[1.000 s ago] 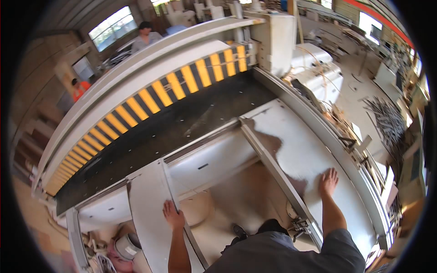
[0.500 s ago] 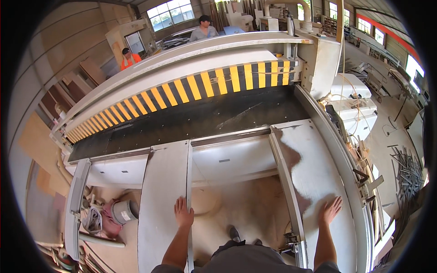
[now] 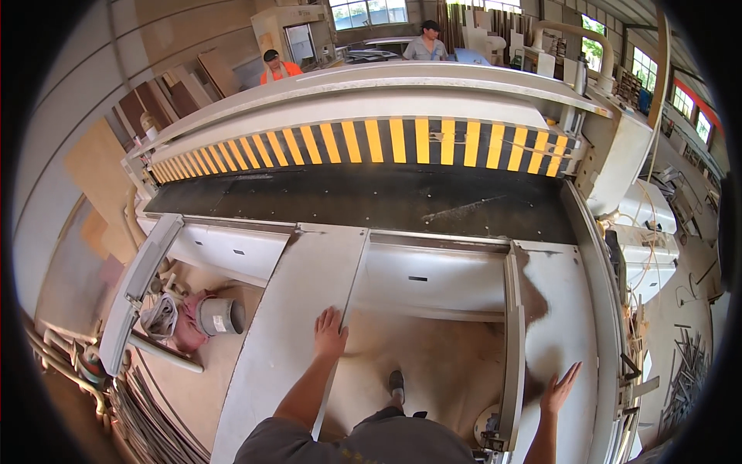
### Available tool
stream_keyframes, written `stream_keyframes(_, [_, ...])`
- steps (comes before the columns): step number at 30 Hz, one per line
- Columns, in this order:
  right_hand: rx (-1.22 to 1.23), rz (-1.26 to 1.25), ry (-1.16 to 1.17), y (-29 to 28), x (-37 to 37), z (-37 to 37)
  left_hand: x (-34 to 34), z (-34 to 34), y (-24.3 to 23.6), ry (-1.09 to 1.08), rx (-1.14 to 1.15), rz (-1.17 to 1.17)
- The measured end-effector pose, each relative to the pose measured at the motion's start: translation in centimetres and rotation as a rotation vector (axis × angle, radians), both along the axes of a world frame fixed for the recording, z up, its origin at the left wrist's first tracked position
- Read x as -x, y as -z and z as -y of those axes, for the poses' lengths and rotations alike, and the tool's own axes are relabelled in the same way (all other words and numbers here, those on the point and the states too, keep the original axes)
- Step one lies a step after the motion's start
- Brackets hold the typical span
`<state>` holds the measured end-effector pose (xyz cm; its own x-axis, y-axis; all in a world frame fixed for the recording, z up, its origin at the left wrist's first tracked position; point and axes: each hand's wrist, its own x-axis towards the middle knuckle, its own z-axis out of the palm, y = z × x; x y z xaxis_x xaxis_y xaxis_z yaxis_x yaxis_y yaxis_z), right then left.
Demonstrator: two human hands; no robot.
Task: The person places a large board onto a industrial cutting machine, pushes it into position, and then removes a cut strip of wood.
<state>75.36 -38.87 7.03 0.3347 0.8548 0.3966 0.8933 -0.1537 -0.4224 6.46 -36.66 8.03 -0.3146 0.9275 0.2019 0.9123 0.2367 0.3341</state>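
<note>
Palm down near the right edge of a long pale metal table panel (image 3: 294,309), my left hand (image 3: 330,332) rests with its fingers stretched out, holding nothing. My right hand (image 3: 561,389) is over a second pale panel (image 3: 568,309), marked by a worn brown patch along its left side. Its fingers are extended and it is turned partly edge-on; whether it touches the surface I cannot tell. Beyond both panels lies the dark bed (image 3: 371,197) of a wide machine, below a yellow-and-black striped guard (image 3: 398,141).
A metal rail (image 3: 513,348) runs between me and the right panel. At left, a grey bucket (image 3: 220,315) stands by a pink cloth (image 3: 188,329) and hoses. Two people are behind the machine, one in orange (image 3: 280,71), one in grey (image 3: 425,48). Metal strips (image 3: 686,379) lie at far right.
The view has turned, shifting the machine rightward in the picture. My right hand has moved nearer to me along its panel and tilted edge-on. My left hand stays on its panel.
</note>
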Motion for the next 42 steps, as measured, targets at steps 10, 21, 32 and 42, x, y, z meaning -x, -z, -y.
stream_keyframes(10, [0.179, -0.066, -0.053, 1.3, 1.3, -9.6, 5.5, -10.4, 0.3, -0.006, -0.100, 0.067])
stream_keyframes(21, [0.275, -0.010, 0.029, 0.9, 4.9, -17.0, 11.4, -20.0, 0.2, -0.035, -0.110, 0.068])
stream_keyframes(32, [0.304, 0.054, 0.114, 4.1, 0.4, -27.8, 12.1, -22.1, 0.0, -0.116, -0.016, 0.031])
stream_keyframes(42, [0.547, 0.323, 0.288, 5.5, 4.8, -33.2, 13.0, -23.3, 0.6, -0.253, -0.252, 0.059])
